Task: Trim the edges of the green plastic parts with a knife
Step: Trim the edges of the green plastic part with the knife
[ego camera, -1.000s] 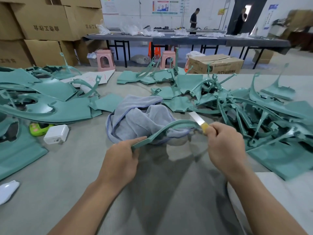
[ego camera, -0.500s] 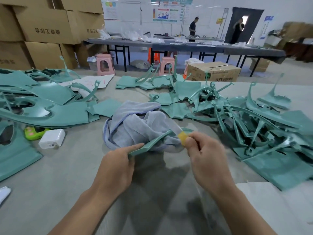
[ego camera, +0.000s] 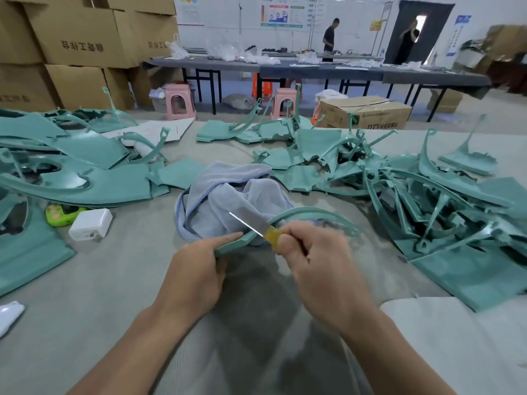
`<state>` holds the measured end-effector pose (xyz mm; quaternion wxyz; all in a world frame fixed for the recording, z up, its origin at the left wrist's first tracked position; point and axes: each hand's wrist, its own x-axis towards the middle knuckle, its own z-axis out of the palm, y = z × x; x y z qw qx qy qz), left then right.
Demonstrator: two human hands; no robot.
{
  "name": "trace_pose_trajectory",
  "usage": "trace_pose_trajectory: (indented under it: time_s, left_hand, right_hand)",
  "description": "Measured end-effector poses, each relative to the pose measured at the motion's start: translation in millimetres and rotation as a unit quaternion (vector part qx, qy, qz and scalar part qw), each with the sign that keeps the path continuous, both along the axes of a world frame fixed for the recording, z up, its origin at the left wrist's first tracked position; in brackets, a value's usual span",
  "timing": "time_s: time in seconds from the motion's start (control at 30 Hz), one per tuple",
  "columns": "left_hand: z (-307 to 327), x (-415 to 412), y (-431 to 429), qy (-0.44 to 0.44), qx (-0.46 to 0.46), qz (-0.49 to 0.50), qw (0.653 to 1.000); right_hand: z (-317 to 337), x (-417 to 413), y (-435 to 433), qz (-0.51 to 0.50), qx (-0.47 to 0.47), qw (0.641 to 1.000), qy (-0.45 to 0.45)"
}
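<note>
left hand (ego camera: 196, 276) gripping curved green part's (ego camera: 308, 213) near end | right hand (ego camera: 310, 259) gripping knife (ego camera: 253, 225) | part looking light, springy: holding close to cut

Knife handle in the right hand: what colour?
Yellow. The knife handle shows just past the right hand in the head view.

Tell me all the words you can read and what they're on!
"DTY": printed on the brown box behind the table; the smaller characters beside it are too blurred.
Stacked cardboard boxes: dark characters that appear mirrored, unreadable.
Wall posters and door signs: too small to read.
</note>
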<state>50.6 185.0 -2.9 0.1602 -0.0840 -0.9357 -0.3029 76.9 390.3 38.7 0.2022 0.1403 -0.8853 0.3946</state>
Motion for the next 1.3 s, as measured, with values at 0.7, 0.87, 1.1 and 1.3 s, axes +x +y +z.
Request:
trace_pose_trajectory:
  time_s: [0.7,0.87,1.1,1.3]
  left_hand:
    - [5.0,1.8,1.0,-0.008,0.007,0.013,1.0]
    - [9.4,3.3,2.7,-0.02,-0.004,0.021,1.0]
    - [13.5,5.3,4.2,-0.03,-0.001,0.03,0.999]
    - [11.0,3.1,1.9,-0.021,-0.012,0.027,0.999]
  right_hand:
    - [-2.7,-22.0,63.0,-0.3,-0.037,0.949,-0.085]
    - [2.0,-1.7,11.2,-0.008,-0.038,0.999,0.001]
    - [-10.9,-24.0,67.7,-0.395,-0.071,0.893,-0.204]
    - [1.8,-1.6,4.1,-0.046,-0.045,0.998,-0.002]
